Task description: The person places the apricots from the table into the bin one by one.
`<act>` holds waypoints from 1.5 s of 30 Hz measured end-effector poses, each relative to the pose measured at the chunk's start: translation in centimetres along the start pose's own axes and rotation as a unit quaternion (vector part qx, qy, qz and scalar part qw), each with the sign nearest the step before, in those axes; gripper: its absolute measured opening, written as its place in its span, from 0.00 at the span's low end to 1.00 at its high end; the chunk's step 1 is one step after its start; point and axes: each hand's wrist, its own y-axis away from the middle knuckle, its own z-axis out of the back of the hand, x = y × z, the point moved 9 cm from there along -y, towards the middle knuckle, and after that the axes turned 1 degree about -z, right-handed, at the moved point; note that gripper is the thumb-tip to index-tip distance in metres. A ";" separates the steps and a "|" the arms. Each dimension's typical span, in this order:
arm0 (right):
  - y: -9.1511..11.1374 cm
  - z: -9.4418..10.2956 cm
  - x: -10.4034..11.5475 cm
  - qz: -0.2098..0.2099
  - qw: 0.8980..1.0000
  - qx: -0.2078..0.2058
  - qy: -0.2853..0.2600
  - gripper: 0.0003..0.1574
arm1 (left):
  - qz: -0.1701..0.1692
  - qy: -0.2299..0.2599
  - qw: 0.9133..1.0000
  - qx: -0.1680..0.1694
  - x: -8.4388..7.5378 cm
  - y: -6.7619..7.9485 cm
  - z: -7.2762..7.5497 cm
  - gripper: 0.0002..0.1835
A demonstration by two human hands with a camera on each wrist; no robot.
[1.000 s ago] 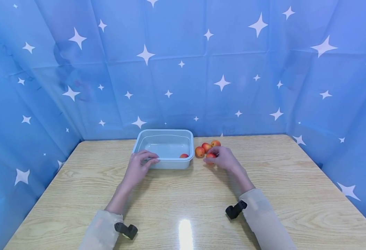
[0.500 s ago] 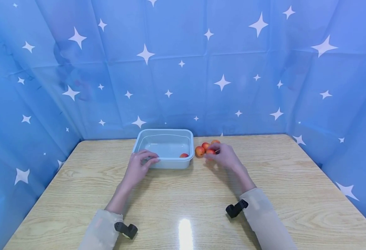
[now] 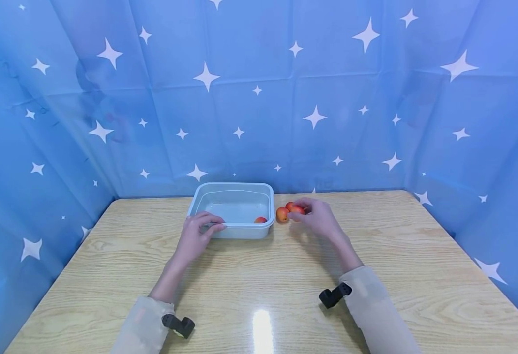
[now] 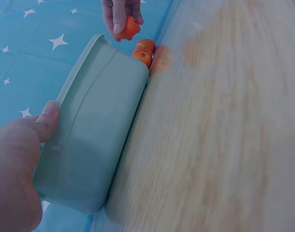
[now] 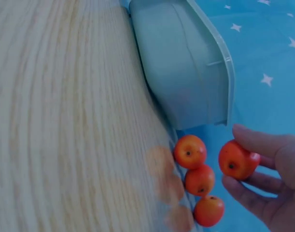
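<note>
My left hand (image 3: 198, 233) pinches the near rim of a pale blue plastic box (image 3: 245, 232), left of its middle; the thumb lies at the rim in the left wrist view. One small red-orange fruit (image 3: 260, 220) sits inside, at the box's near right corner. Right of the box, my right hand (image 3: 317, 215) holds another such fruit (image 5: 238, 160) between thumb and fingers, raised above the table. Three more fruits lie in a row beside the box: the nearest to it (image 5: 189, 152), a middle one (image 5: 200, 180) and a far one (image 5: 209, 211), which my hand hides in the head view.
The box and fruits are near the back edge of a light wooden table (image 3: 241, 285). Behind it hangs a blue curtain (image 3: 259, 113) with white stars. Black cameras are strapped on both sleeves, and a bright reflection shows at the table's front.
My right hand has shifted slightly away from me and up, lifting its fruit off the table. My left hand and the box have stayed in place.
</note>
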 end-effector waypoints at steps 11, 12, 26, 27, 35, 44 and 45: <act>0.2 0.4 2.2 0.027 0.999 -0.020 -0.009 0.26 | 0.008 0.004 1.000 0.003 0.1 0.0 0.0 0.04; 0.3 0.5 2.4 0.030 0.999 -0.021 -0.011 0.27 | 0.007 0.004 1.000 0.002 0.1 0.0 0.0 0.04; 0.6 0.6 3.9 0.036 0.998 -0.036 -0.046 0.29 | 0.008 0.006 1.000 0.007 0.2 0.0 -0.1 0.03; 0.6 0.5 4.0 0.038 0.997 -0.037 -0.049 0.29 | 0.009 0.006 1.000 0.008 0.2 0.0 -0.1 0.03; 0.6 0.3 4.9 0.054 0.996 -0.051 -0.055 0.27 | 0.006 0.004 1.000 0.007 0.2 0.0 -0.1 0.03; 0.8 -0.5 6.1 0.095 0.992 -0.060 -0.059 0.26 | 0.006 0.000 1.000 0.008 0.2 0.0 -0.1 0.03; 0.7 -0.6 6.1 0.097 0.992 -0.058 -0.059 0.25 | 0.006 -0.001 1.000 0.008 0.2 0.0 -0.1 0.03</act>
